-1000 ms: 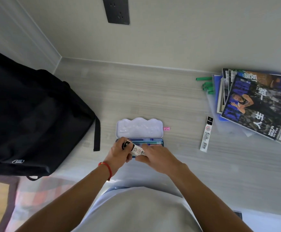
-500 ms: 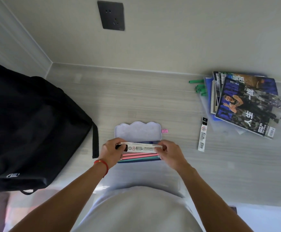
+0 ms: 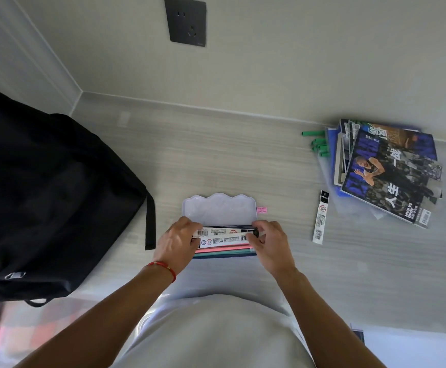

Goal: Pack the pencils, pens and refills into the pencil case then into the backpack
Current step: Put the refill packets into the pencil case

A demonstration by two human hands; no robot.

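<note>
An open pencil case (image 3: 218, 208) lies on the desk before me, its pale lid flipped up toward the wall. Pink and teal pens (image 3: 224, 250) lie along its near edge. Two white refill packs (image 3: 223, 236) lie lengthwise in the case. My left hand (image 3: 175, 244) grips their left end and my right hand (image 3: 268, 244) pinches their right end. Another refill pack (image 3: 320, 217) lies on the desk to the right. The black backpack (image 3: 44, 197) sits at the left.
A stack of magazines (image 3: 388, 171) over a clear folder lies at the far right, with several green pens (image 3: 319, 144) beside it. A small pink eraser (image 3: 261, 209) sits right of the case lid. A dark wall socket (image 3: 185, 21) is above.
The refill pack that I held tilted over the case now lies flat and lengthwise in it beside a second pack. My hands moved apart to the two ends.
</note>
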